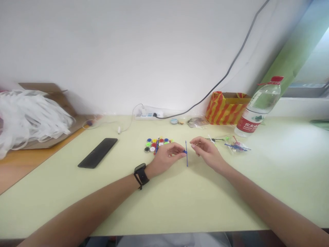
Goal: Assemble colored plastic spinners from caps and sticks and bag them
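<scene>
Left to right above the tabletop (180,202): coloured button-like discs (154,145), clustered; the left hand (167,153), thumb and fingers pinching 1 slim blue plastic stick (186,153) near its middle; the right hand (207,153), fingers curled just beside the stick, not touching it, any grip indeterminable; a clear packet of coloured sticks (238,147). Good practice: steady the stick centrally, approach squarely, press lightly, since thin plastic probably bends.

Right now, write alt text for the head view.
A person's left hand pinches a thin blue stick at a pale table, right hand close beside it. Colored discs lie beyond the left hand; a red-capped bottle stands at right.
</scene>
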`<state>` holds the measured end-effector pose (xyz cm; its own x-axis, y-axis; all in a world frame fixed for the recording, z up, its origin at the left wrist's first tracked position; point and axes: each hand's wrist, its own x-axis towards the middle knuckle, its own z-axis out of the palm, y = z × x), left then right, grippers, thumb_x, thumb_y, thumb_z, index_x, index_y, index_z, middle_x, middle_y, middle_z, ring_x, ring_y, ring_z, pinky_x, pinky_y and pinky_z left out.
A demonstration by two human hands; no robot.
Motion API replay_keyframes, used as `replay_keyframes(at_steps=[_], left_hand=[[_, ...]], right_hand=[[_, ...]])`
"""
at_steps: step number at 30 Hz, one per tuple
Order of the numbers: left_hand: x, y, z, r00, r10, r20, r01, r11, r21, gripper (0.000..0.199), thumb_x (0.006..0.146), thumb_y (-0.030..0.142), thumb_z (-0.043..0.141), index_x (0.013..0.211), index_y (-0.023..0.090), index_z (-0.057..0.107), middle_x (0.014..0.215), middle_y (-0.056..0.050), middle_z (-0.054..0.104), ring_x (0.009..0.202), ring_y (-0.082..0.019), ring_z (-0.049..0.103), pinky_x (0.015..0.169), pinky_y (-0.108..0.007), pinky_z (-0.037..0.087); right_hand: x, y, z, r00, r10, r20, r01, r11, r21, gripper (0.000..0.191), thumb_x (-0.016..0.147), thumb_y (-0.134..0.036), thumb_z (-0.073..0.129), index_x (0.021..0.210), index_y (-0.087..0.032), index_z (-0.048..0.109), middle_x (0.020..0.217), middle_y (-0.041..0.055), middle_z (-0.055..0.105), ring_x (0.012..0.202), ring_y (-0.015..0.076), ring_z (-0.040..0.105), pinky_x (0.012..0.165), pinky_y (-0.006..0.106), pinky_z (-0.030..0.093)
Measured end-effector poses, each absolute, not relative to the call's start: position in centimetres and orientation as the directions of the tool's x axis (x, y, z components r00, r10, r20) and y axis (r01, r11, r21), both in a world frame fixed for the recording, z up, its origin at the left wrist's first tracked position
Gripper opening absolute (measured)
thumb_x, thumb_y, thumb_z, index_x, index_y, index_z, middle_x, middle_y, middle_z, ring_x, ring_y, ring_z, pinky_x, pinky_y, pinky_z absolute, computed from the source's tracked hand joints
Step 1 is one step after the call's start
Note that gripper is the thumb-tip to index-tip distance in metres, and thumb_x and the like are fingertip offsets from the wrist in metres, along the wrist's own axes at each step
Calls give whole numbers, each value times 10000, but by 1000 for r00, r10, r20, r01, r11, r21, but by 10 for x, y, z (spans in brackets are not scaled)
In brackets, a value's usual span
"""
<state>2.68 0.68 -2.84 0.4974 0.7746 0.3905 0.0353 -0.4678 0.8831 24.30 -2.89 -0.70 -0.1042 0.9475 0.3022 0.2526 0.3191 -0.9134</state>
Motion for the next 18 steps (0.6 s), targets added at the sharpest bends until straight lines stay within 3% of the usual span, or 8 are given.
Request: replay_keyframes(at_steps=[2, 4, 8, 11, 13, 15, 17, 18], left_hand=[[27, 8, -29, 483, 794, 369, 12, -427, 904, 270, 860, 360, 801, 1023, 151, 752, 990, -96, 764, 901, -202, 720, 854, -336, 593], [27, 9, -28, 471, 812, 343, -24, -378, 926, 287, 845, 353, 817, 1038, 148, 760, 1014, -102, 771, 936, -215, 730, 891, -358, 595], [26, 9, -25, 467, 838, 281, -97, -267, 959, 327, 814, 350, 845, 1054, 142, 765, 1029, -109, 775, 968, -237, 744, 915, -393, 608], [26, 9, -23, 455, 852, 260, -125, -228, 966, 343, 802, 347, 856, 1056, 132, 768, 991, -102, 775, 926, -226, 751, 897, -390, 620], [26, 10, -23, 447, 857, 257, -132, -221, 966, 348, 800, 348, 858, 1055, 128, 769, 974, -100, 774, 900, -217, 753, 888, -384, 625], [26, 11, -24, 443, 860, 254, -128, -220, 967, 349, 801, 356, 857, 1051, 127, 769, 975, -102, 776, 887, -216, 754, 889, -390, 628], [26, 12, -26, 431, 865, 255, -121, -225, 967, 345, 807, 365, 851, 1046, 129, 769, 985, -105, 777, 883, -216, 754, 895, -398, 629], [25, 12, -26, 423, 869, 257, -117, -229, 966, 344, 809, 368, 850, 1045, 130, 770, 990, -106, 777, 883, -215, 753, 897, -400, 629]], right_hand=[[243, -30, -6, -164, 937, 308, 280, 343, -897, 306, 947, -511, 621, 958, -207, 653, 766, 10, 583, 656, 151, 527, 591, 285, 448], [243, -32, -7, -201, 924, 324, 285, 372, -883, 295, 977, -491, 583, 1069, -218, 646, 753, 3, 565, 677, 163, 539, 603, 287, 452], [240, -38, -15, -246, 882, 401, 350, 467, -812, 422, 1011, -434, 542, 1395, -265, 490, 883, 19, 582, 724, 170, 554, 654, 301, 487], [239, -41, -19, -269, 868, 418, 351, 492, -796, 529, 1018, -445, 527, 1498, -289, 367, 1008, 34, 592, 695, 152, 551, 636, 295, 500], [240, -40, -19, -258, 873, 414, 350, 484, -802, 417, 1017, -484, 519, 1376, -272, 505, 1026, 39, 601, 705, 149, 562, 635, 291, 501], [244, -38, -15, -258, 891, 373, 358, 447, -820, 375, 1030, -532, 464, 970, -219, 661, 841, 28, 594, 649, 149, 530, 608, 291, 477], [249, -35, -11, -249, 916, 315, 337, 387, -858, 616, 1050, -572, 366, 569, -210, 495, 579, 8, 449, 542, 145, 432, 555, 302, 420], [251, -34, -8, -245, 924, 293, 311, 361, -879, 678, 1056, -587, 325, 492, -217, 392, 511, 0, 369, 508, 142, 386, 541, 311, 392]])
